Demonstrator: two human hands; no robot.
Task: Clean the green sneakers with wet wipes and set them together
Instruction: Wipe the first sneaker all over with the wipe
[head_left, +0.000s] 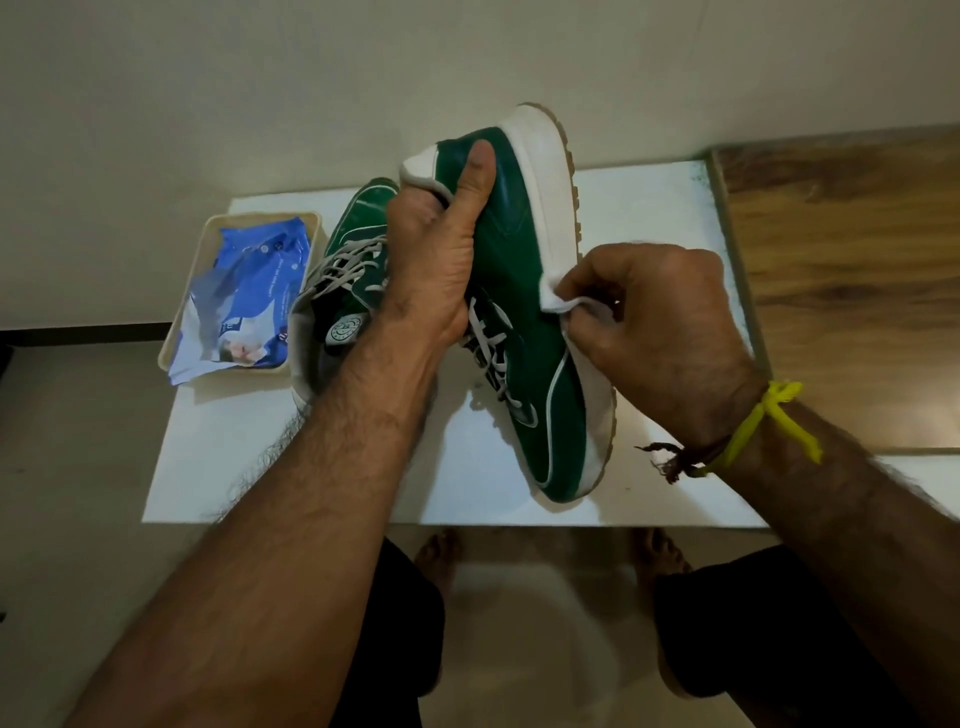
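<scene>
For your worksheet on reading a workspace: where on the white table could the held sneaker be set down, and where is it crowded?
Free: the near strip of the white table under the left forearm, and the far right corner beside the wooden board. Crowded: the left side, where the tray of wipes sits beside the second sneaker.

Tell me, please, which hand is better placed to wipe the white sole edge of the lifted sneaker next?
Probably the right hand: it already pinches the wet wipe against the white sole edge of the lifted sneaker. The left hand grips that sneaker to steady it, so it is not free.
</scene>
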